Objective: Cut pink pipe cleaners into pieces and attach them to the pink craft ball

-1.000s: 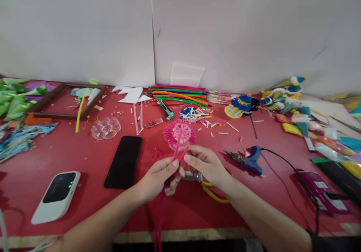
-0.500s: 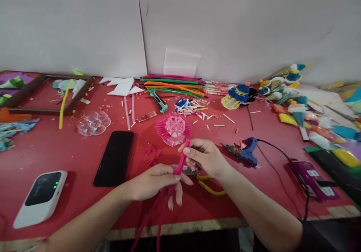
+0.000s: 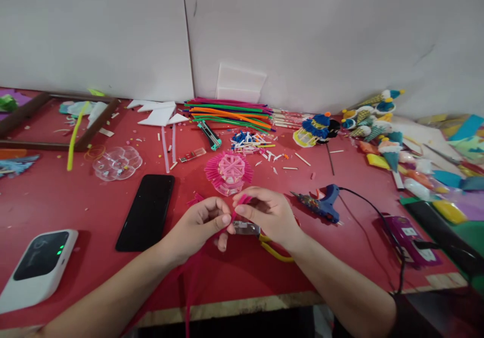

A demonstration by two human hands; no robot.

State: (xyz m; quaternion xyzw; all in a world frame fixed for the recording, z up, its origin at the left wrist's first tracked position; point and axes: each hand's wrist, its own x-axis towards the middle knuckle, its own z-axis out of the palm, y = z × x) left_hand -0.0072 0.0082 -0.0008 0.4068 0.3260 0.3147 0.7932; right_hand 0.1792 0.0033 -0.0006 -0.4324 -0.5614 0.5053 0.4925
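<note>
A red table (image 3: 264,282) stands against a pale wall (image 3: 302,36). Just before its near edge, the left hand (image 3: 206,227) and right hand (image 3: 270,217) are close together, both pinching pink strips (image 3: 188,297) between thumb and fingers; the right has the upper ends, and loose lengths trail towards seven o'clock over the edge. Clocked from the hands, a pink model (image 3: 230,169) sits near at twelve, with coloured sticks (image 3: 229,114) farther out; a phone (image 3: 145,212) lies at nine, a glue gun (image 3: 321,204) at three. A yellow-handled tool (image 3: 247,228) lies partly hidden beneath them.
</note>
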